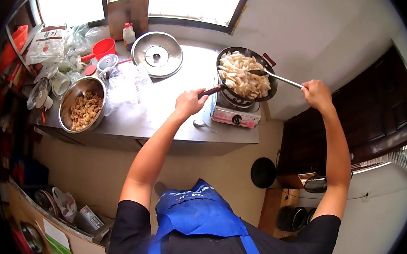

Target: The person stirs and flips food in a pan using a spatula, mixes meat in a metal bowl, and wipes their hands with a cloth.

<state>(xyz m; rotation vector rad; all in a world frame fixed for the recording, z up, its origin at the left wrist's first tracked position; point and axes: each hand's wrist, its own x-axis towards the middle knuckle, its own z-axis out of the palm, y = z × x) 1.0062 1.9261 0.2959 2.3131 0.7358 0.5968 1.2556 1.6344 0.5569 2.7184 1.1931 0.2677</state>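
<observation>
My left hand (pixel 189 102) is closed around the dark handle (pixel 209 91) of a wok (pixel 273 90). Pale sliced pieces of food (pixel 240 73) fill the wok, which is over a portable gas stove (pixel 235 116). My right hand (pixel 317 94) grips the end of a long metal spatula (pixel 284 80). The spatula's dark blade (pixel 257 72) rests among the slices, partly covered by them. What the slices are, I cannot tell.
At the counter's left stands a steel bowl (pixel 101 115) of browned meat pieces. A large metal lid (pixel 174 59), a red ladle (pixel 104 48), plastic bags (pixel 129 81) and a bottle (pixel 129 34) lie behind it. A spoon (pixel 199 123) is near the front edge.
</observation>
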